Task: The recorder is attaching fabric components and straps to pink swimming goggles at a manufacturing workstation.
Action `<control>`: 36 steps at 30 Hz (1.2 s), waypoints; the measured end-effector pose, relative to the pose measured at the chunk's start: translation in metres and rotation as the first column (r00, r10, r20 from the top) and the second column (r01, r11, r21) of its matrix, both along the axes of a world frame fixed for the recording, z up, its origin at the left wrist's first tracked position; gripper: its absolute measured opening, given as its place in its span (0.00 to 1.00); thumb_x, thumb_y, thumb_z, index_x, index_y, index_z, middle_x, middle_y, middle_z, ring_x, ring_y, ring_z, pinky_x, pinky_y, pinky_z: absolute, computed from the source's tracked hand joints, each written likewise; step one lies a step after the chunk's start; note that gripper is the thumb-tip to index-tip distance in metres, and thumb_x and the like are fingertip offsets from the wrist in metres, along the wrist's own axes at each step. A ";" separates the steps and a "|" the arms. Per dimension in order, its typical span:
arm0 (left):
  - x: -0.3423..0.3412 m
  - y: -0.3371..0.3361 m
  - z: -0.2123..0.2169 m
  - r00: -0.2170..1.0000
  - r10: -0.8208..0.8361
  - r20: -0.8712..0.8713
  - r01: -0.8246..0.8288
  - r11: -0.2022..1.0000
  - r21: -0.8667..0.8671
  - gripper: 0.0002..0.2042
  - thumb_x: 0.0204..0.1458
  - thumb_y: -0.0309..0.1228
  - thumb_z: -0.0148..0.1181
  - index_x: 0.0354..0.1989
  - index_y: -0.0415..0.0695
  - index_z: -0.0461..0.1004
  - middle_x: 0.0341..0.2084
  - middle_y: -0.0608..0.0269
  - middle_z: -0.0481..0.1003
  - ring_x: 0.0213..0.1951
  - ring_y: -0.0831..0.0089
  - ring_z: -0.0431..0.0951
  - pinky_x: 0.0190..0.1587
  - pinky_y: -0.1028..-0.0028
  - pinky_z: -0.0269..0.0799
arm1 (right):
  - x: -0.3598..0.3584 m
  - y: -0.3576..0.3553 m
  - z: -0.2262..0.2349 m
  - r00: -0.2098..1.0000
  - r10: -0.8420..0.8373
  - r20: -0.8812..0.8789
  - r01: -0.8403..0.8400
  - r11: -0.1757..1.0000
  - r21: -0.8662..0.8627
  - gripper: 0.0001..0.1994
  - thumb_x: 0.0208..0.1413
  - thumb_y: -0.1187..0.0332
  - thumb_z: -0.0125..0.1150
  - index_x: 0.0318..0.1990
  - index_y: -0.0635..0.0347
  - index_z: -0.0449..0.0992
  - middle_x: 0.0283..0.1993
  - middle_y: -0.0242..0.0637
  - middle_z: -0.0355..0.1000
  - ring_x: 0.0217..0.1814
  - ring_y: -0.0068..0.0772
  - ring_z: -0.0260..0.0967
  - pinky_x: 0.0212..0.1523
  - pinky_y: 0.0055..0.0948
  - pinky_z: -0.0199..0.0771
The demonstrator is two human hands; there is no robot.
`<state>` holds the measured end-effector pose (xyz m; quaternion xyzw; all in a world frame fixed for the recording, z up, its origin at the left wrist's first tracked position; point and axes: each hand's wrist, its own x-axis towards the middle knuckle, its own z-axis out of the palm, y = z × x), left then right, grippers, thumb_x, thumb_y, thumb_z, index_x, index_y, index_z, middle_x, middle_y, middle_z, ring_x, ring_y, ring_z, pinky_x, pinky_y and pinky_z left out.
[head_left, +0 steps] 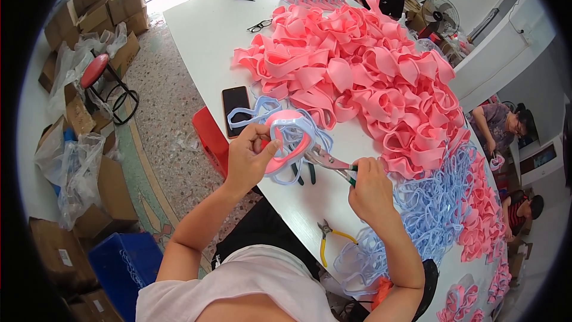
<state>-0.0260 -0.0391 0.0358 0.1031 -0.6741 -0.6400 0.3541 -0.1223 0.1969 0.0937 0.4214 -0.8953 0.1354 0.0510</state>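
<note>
My left hand (253, 150) grips a pale blue plastic frame (292, 122) with a pink foam band (279, 158) on it, thumb in front. My right hand (370, 189) is closed around the green handles of a pair of pliers (326, 158). Its metal jaws reach the right side of the frame; whether they pinch it is too small to tell. Behind the held piece, more blue frames (262, 107) lie on the white table (202, 42). Next to them rest a dark phone (236, 98) and a tool with dark green handles (311, 173), partly covered.
A large heap of pink foam bands (357, 77) covers the table's middle. Blue frames (426, 211) are piled at right, beside yellow-handled cutters (325, 241). Glasses (260, 25) lie farther back. A red stool (211, 143) stands at the left edge. Several people sit around the table.
</note>
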 end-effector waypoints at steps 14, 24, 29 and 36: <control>0.003 0.003 0.010 0.984 0.178 0.012 -0.165 0.932 -0.322 0.09 0.44 0.24 0.68 0.33 0.39 0.75 0.22 0.64 0.71 0.24 0.75 0.64 0.28 0.75 0.61 | -0.015 0.004 -0.007 0.999 -0.036 -0.026 0.036 0.999 -0.002 0.14 0.40 0.81 0.55 0.39 0.66 0.68 0.40 0.47 0.67 0.45 0.47 0.67 0.41 0.42 0.69; 0.009 0.002 0.034 0.995 0.096 0.035 -0.034 0.633 -0.774 0.11 0.41 0.26 0.69 0.33 0.42 0.75 0.22 0.63 0.73 0.28 0.67 0.71 0.35 0.69 0.63 | -0.019 -0.013 0.027 0.858 0.058 -0.510 -0.027 0.997 0.069 0.14 0.41 0.77 0.54 0.39 0.64 0.68 0.40 0.43 0.65 0.45 0.45 0.63 0.43 0.41 0.66; 0.013 -0.002 0.045 0.999 0.021 0.051 0.031 0.550 -0.835 0.11 0.43 0.29 0.68 0.34 0.43 0.75 0.25 0.64 0.73 0.30 0.66 0.71 0.36 0.68 0.62 | -0.035 -0.004 0.021 0.875 0.129 -0.467 -0.085 0.990 0.115 0.07 0.39 0.77 0.55 0.28 0.60 0.66 0.30 0.39 0.64 0.36 0.42 0.65 0.33 0.37 0.68; 0.019 -0.028 0.039 0.969 0.037 -0.246 -0.214 0.629 -0.748 0.13 0.49 0.33 0.65 0.41 0.41 0.76 0.30 0.62 0.70 0.36 0.66 0.70 0.41 0.69 0.66 | -0.039 0.017 0.021 0.909 0.038 -0.415 -0.057 0.998 -0.032 0.09 0.36 0.79 0.56 0.29 0.60 0.67 0.29 0.39 0.65 0.34 0.42 0.66 0.29 0.38 0.67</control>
